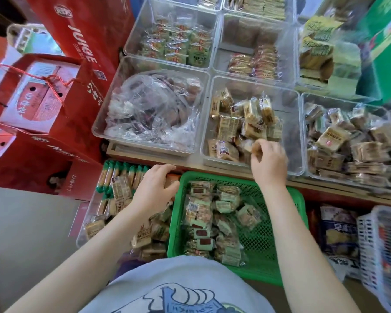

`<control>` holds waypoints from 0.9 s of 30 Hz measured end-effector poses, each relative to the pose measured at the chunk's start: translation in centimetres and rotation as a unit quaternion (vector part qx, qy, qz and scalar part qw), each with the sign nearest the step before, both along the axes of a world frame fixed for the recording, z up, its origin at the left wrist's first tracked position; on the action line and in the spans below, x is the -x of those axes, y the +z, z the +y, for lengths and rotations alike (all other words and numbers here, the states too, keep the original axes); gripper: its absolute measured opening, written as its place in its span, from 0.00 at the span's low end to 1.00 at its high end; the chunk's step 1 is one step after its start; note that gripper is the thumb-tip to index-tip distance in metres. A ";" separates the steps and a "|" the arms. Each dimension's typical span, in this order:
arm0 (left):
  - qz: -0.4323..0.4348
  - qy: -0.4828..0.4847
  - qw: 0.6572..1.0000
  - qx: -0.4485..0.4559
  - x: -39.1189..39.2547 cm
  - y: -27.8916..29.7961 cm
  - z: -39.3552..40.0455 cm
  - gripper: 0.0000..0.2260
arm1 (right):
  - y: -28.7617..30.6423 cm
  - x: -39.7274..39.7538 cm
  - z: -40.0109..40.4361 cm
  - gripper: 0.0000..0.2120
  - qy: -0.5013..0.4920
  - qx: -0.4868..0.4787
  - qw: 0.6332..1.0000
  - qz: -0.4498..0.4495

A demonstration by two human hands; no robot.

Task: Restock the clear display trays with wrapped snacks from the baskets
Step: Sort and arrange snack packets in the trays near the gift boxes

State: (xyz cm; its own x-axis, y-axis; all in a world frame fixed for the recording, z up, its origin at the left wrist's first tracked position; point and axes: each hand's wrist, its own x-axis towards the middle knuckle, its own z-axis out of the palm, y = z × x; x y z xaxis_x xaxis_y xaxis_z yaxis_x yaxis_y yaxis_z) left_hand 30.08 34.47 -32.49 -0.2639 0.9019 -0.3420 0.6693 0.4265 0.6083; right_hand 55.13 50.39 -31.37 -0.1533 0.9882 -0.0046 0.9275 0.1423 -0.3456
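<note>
Head view: your right hand (268, 160) pinches a wrapped snack (256, 145) over the clear display tray (299, 136), above the green basket (296, 199). Your left hand (155, 190) rests, fingers relaxed, on packets beside it. Release carelessly and the snack may slide off the heap. Your fingers hide its label.

Pale grey floor (29, 224) visible lower left. Red printed cardboard gift boxes (54, 91) with cord handles stacked along left side. Light wooden worktop (339, 188) edge runs across centre. Green carton (384, 53) at upper right. Bright, even daylight throughout.
</note>
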 end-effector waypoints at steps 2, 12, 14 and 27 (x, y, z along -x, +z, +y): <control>-0.004 0.010 0.999 0.039 0.4 -1.0 -0.1 0.21 | -1.0 -0.8 0.5 0.21 0.041 0.140 0.986 -0.081; 0.117 -0.091 0.934 0.325 3.4 -8.2 -4.7 0.25 | -2.2 7.6 -8.4 0.09 0.129 -0.004 0.979 0.156; 0.116 -0.104 0.925 0.348 3.3 -8.9 -5.4 0.37 | -3.7 9.1 -10.7 0.07 0.173 0.084 0.968 0.161; -0.034 0.005 0.966 0.256 6.0 -7.5 -7.8 0.32 | -4.7 10.5 -13.0 0.10 0.146 0.285 0.938 0.128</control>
